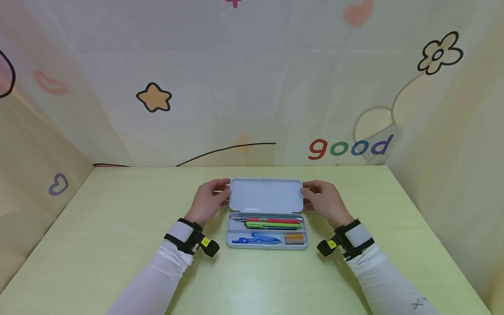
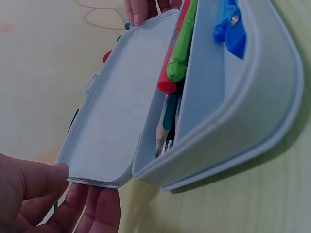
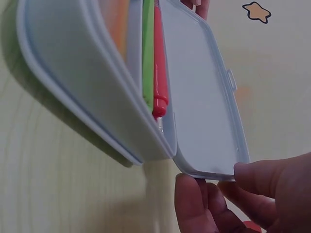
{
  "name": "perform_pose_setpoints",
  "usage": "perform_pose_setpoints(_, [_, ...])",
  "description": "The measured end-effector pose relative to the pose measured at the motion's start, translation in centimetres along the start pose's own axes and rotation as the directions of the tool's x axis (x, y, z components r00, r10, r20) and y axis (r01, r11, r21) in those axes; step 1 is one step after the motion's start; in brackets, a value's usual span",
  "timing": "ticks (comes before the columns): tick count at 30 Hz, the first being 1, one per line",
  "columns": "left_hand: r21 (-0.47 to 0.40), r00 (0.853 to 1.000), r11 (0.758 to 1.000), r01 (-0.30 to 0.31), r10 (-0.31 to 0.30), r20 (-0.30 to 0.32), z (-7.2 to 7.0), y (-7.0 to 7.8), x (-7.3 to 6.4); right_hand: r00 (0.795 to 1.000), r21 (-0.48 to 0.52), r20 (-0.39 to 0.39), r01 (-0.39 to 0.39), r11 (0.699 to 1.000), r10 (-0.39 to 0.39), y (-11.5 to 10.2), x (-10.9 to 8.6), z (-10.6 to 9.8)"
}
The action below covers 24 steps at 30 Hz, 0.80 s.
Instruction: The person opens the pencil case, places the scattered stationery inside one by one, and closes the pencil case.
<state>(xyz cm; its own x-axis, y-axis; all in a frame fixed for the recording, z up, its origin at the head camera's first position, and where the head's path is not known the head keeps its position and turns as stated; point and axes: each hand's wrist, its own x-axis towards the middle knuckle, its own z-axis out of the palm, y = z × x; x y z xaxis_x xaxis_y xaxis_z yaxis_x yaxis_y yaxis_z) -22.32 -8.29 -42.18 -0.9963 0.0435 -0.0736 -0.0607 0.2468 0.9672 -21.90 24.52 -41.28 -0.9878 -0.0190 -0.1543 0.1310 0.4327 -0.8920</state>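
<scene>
A pale blue pencil case [image 1: 232, 247] lies on the table with its lid [image 1: 266, 195] raised on the far side. My left hand [image 1: 208, 200] pinches the lid's left end, thumb on the inner face and fingers behind, as the left wrist view shows. At the opposite end my right hand [image 1: 324, 201] grips the lid the same way. Inside the long compartment are a red pen [image 3: 159, 63], a green pen [image 2: 182, 48] and a pencil [image 2: 165, 126]. The front section holds a blue compass [image 1: 257, 239]; an orange-sleeved eraser [image 1: 294, 239] fills the small right compartment.
The light wooden table [image 1: 118, 227] extends to both sides of the case. Behind it hangs a printed curtain [image 1: 252, 96] with a star, a flower and the word "good". Each wrist wears a black strap with a small camera [image 1: 210, 248].
</scene>
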Motion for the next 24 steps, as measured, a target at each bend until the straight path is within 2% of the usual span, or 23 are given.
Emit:
perform_pose_setpoints(12, [0.006,1.000,1.000,-0.010,0.010,-0.022,0.07,-0.05,0.11,0.998,-0.003,-0.018,0.056,0.998,-0.056,-0.14,-0.21,0.13])
perform_pose_setpoints(24, [0.034,0.998,0.998,-0.057,0.058,-0.015,-0.20,-0.07,-0.27,0.995,-0.011,-0.026,0.099,0.995,-0.100,-0.17,-0.49,0.05])
